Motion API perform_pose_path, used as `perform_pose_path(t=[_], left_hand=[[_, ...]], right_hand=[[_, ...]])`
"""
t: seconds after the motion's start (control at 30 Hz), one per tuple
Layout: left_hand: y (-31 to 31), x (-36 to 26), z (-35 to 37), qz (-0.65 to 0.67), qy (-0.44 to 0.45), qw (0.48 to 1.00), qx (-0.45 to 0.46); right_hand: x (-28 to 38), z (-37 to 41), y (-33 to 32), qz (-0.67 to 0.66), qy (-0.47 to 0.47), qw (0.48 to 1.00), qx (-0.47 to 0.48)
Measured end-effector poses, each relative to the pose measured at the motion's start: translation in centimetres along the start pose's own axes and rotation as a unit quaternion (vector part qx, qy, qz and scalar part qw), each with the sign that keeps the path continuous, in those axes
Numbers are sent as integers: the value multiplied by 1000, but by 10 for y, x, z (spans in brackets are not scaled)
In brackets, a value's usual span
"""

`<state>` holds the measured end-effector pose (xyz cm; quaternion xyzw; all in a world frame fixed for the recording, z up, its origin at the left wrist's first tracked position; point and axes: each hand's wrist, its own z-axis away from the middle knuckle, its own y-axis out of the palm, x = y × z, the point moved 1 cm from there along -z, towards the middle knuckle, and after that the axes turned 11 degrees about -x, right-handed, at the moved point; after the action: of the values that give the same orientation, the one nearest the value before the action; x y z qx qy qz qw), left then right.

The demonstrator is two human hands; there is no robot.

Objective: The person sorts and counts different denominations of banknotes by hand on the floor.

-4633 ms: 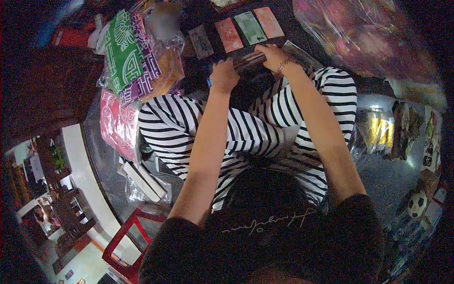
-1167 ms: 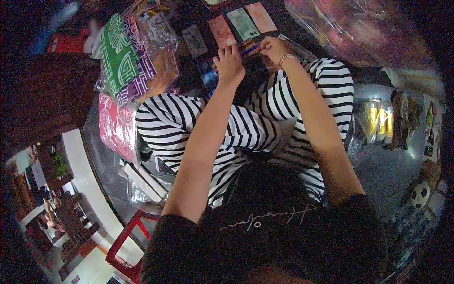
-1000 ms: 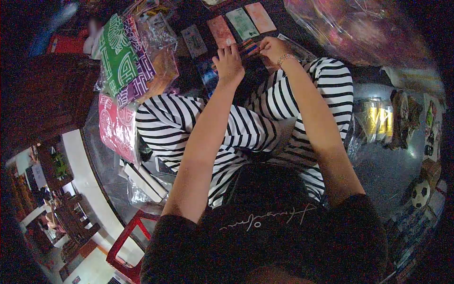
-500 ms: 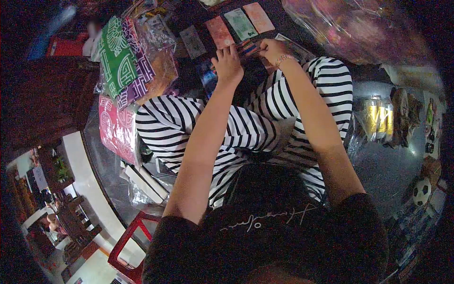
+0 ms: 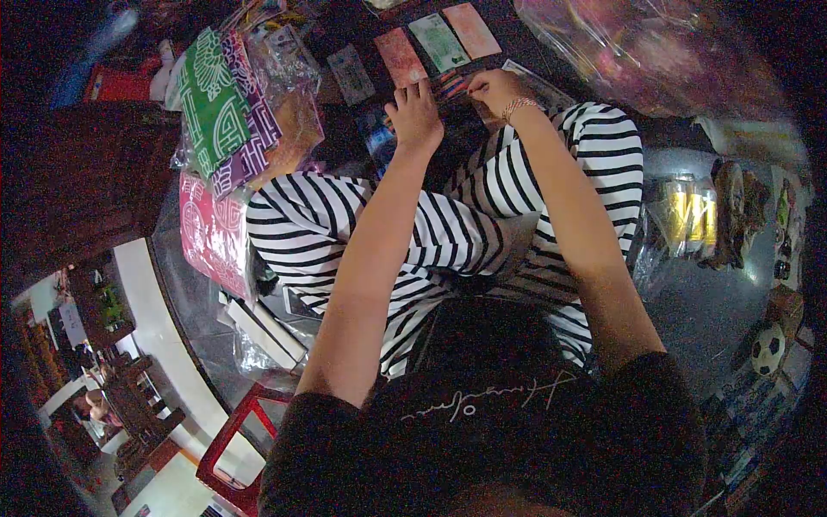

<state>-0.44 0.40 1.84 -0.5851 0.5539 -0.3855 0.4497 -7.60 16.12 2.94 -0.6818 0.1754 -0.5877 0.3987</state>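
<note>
My left hand (image 5: 415, 116) is over the dark surface beyond my crossed legs, its fingertips at the lower end of a reddish paper note (image 5: 400, 57). Its fingers are spread a little. A small striped bundle (image 5: 451, 84) lies between my two hands. To its right is my right hand (image 5: 500, 90), thumb and forefinger pinched beside the bundle; whatever they hold is too small to make out. A green note (image 5: 439, 43) and an orange-pink note (image 5: 471, 31) lie in a row with the reddish one. A grey note (image 5: 351, 75) is farther left.
Plastic-wrapped green printed packets (image 5: 214, 112) and a pink packet (image 5: 215, 228) are on the left. A large clear plastic bag (image 5: 637, 52) is at the upper right. Yellow cans (image 5: 692, 215) and a football (image 5: 767, 351) stand on the right. A red chair (image 5: 233, 448) is lower left.
My right hand has shifted very slightly left beside the striped bundle. My left hand has barely moved, and the notes lie as before.
</note>
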Motion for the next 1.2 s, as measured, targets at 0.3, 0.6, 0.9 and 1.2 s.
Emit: perform_pose_path(t=[0.3, 0.6, 0.9, 1.2], left_hand=[[0, 0, 0, 15, -13, 1000, 13], [-1, -1, 0, -19, 1, 1000, 22], [0, 1, 1, 22, 1, 1000, -4], [-3, -1, 0, 19, -8, 1000, 22]], right_hand=[[-3, 0, 1, -17, 24, 999, 38], [11, 5, -10, -3, 19, 999, 35], [-1, -1, 4, -53, 22, 998, 16], [-1, 2, 7, -128, 59, 990, 16]])
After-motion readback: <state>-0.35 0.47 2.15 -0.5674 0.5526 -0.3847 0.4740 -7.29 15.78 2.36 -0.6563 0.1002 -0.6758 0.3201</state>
